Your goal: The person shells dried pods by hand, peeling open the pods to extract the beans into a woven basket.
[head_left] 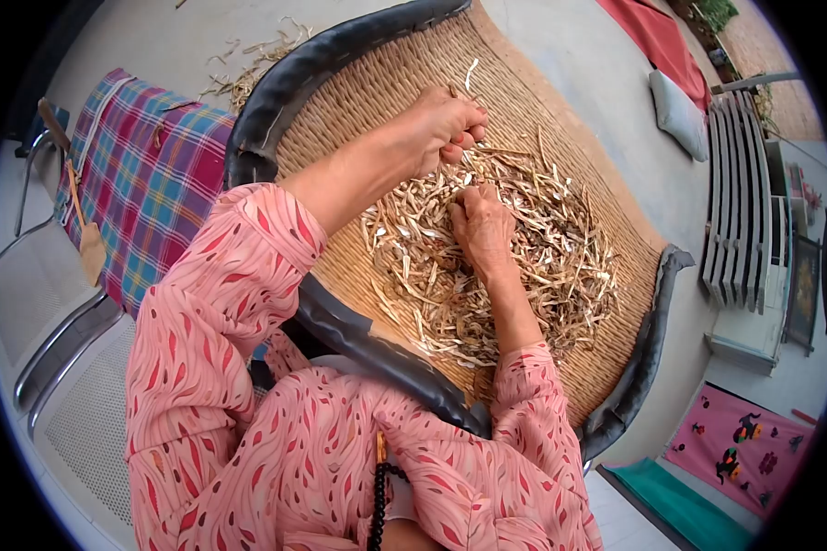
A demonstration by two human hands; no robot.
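Observation:
A heap of dried, straw-coloured bean pods (pixel 560 266), many split with pale insides, lies on a woven winnowing tray (pixel 377 78) with a black-wrapped rim. My left hand (pixel 443 130) is over the far side of the heap, its fingers curled closed; whatever is inside them is hidden. A pale pod strip (pixel 471 75) shows just beyond that hand; I cannot tell whether they touch. Closer to me, my right hand (pixel 484 225) reaches into the heap with fingers bent and pressed together, their tips hidden among the pods.
A plaid cloth (pixel 156 165) and a wooden-handled tool (pixel 90 243) lie at the left, by metal chairs (pixel 87 418). Loose pods (pixel 257 69) are scattered on the floor beyond the tray. A cushion (pixel 678 115) and stacked grey slats (pixel 737 202) are at the right.

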